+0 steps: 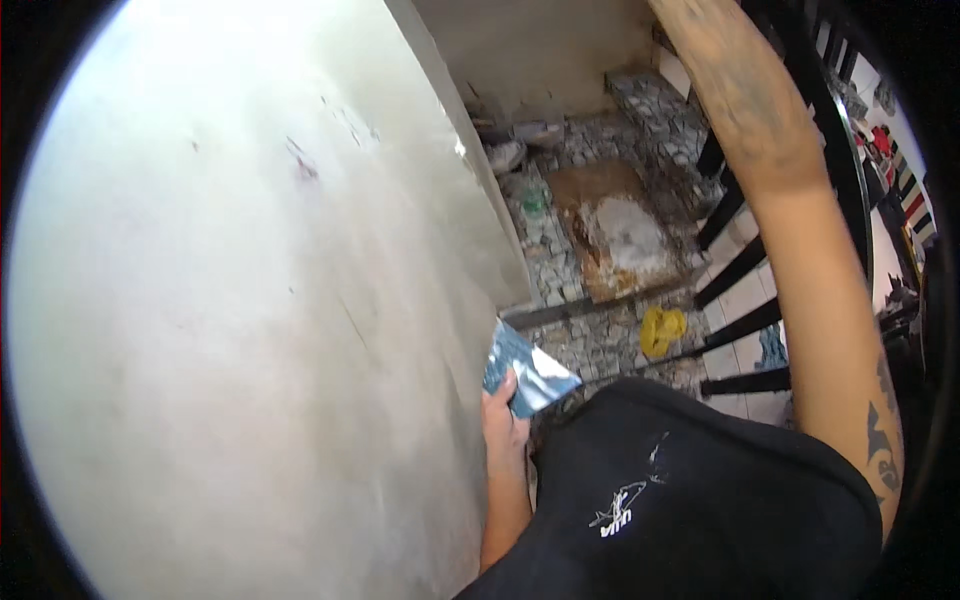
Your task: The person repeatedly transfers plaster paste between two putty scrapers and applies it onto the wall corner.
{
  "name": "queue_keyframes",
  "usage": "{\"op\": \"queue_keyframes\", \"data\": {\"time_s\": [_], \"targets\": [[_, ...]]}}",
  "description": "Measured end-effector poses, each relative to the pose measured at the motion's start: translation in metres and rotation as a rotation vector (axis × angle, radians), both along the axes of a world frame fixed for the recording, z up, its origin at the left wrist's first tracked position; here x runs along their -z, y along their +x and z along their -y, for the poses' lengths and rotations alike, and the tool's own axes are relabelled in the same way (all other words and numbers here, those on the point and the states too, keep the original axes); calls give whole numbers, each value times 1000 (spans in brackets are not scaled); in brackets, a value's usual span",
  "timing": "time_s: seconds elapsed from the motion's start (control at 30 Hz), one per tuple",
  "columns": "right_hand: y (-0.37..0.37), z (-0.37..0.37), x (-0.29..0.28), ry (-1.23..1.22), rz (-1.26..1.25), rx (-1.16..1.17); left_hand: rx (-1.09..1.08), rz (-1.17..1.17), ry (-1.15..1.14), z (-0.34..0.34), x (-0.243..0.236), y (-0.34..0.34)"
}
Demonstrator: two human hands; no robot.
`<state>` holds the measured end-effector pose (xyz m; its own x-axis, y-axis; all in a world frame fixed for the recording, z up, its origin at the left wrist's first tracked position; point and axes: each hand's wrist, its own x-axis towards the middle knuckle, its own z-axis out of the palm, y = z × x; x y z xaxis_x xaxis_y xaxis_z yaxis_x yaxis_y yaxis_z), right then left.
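Note:
Low beside the pale, marked wall (250, 250), my left hand (503, 410) grips a flat, shiny blue-grey plate (525, 360) with white patches on it. Its fingers are closed round the lower part of the plate. My tattooed right arm (770, 190) is raised to the top edge on the right, and its hand is out of view. My black shirt (690, 510) fills the lower middle.
Mosaic-patterned steps (585, 340) hold a yellow bag (662, 330). Above lie a brown board (590, 200) with a white crust, a green plastic item (533, 202) and some debris (505, 155). A black railing (735, 270) runs along the right, with white tiles (733, 370) beyond.

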<state>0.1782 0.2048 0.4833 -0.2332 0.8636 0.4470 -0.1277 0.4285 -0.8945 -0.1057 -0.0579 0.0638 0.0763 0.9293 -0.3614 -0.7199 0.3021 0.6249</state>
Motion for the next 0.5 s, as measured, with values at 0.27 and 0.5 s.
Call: {"op": "queue_keyframes", "data": {"time_s": [0.27,0.5], "targets": [[59,150,198,116,-228,489,-73,-25,71,-20,-32,39],[17,216,408,-158,-58,663,62,-32,202,-88,-23,85]]}}
